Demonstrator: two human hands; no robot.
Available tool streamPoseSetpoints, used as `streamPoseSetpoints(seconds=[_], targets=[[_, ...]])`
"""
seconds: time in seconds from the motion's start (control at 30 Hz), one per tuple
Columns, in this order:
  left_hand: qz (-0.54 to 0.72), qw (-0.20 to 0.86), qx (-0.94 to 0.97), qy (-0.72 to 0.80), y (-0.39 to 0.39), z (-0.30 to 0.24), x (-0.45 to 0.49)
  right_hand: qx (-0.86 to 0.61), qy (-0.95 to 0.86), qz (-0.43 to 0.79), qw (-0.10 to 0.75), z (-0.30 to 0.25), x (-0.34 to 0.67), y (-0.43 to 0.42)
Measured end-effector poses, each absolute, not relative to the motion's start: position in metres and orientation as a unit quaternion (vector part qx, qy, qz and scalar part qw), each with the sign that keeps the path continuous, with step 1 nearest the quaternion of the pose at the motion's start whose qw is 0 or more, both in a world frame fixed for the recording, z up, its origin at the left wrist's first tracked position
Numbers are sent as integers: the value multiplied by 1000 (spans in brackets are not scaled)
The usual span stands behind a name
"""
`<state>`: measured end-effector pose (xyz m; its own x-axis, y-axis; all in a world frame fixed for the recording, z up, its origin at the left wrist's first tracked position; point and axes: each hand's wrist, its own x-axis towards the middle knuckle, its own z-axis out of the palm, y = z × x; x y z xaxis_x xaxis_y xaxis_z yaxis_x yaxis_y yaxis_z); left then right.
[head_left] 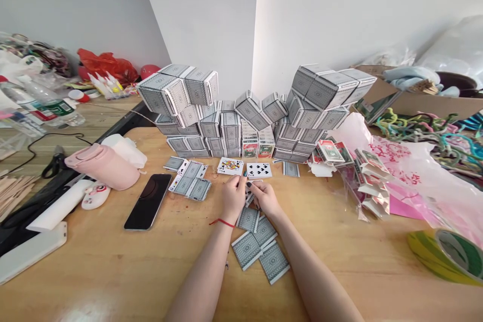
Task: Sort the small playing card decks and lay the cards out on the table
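Close together in the middle of the table are my left hand (234,194) and my right hand (266,198), fingers closed on a playing card (248,196) between them. My fingers hide much of that card. Just beyond lie a face card (230,166) and a spade number card (259,170), both face up. Folded grey-backed cards (247,247) lie below my hands, between my forearms. More folded cards (191,181) rest to the left. Behind everything rises a stacked structure of grey card blocks (230,133), with taller left and right sides.
A black phone (148,202) and a pink bottle (103,166) lie to the left. Right of the structure are card boxes (330,152), opened boxes (373,181), a plastic bag (400,161) and a yellow tape roll (447,255). A white wall (320,20) stands behind.
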<state>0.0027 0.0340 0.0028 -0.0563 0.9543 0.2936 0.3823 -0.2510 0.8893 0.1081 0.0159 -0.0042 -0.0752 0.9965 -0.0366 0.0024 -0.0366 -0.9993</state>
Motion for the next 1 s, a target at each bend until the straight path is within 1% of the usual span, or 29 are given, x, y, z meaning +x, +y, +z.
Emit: streamPoseSetpoints(seconds=[0.13,0.2,0.47,0.67,0.83,1.0], targets=[[494,287,631,524,34,6,2,-516,-534,451,496,-8,107,16],[487,281,641,522,34,6,1,-520,-541,438,495,-10,108,17],[459,378,638,490,43,0,-1,-480,-556,458,502,-10,109,17],[461,421,617,479,43,2,-3,-426,-543,529,494,-3,111,16],[465,477,578,472,41,2,-1,-399,-513,565,508,1,112,15],[484,490,550,473,41,2,2,-400,-496,570,518,1,110,15]])
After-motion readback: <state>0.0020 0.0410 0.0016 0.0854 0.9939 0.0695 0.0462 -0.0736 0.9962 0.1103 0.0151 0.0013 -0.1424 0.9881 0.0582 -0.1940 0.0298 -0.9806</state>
